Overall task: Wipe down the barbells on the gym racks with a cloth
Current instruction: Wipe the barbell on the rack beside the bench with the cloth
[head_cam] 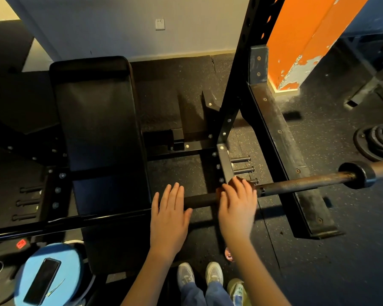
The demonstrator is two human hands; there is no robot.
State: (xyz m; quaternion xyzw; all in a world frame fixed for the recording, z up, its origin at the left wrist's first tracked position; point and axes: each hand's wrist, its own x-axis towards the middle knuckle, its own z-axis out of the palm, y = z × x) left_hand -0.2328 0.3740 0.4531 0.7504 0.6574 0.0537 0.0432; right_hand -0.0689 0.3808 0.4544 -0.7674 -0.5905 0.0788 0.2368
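Note:
A rusty dark barbell (307, 181) lies across the rack, running from the lower left up to a black collar (358, 175) at the right. My right hand (238, 207) lies over the bar beside the rack upright and presses an orange-brown cloth (233, 181) onto it; only the cloth's edges show past my fingers. My left hand (169, 217) rests flat on the bar a little to the left, fingers straight and together, holding nothing. A short bare stretch of bar (200, 200) shows between the two hands.
A black padded bench (97, 129) stands under the bar. The black rack upright (237, 85) and its floor rail (285, 151) are to the right, with an orange pillar (296, 40) behind. Weight plates (378, 142) lie far right. A phone (42, 281) rests on a blue plate (66, 257) at lower left.

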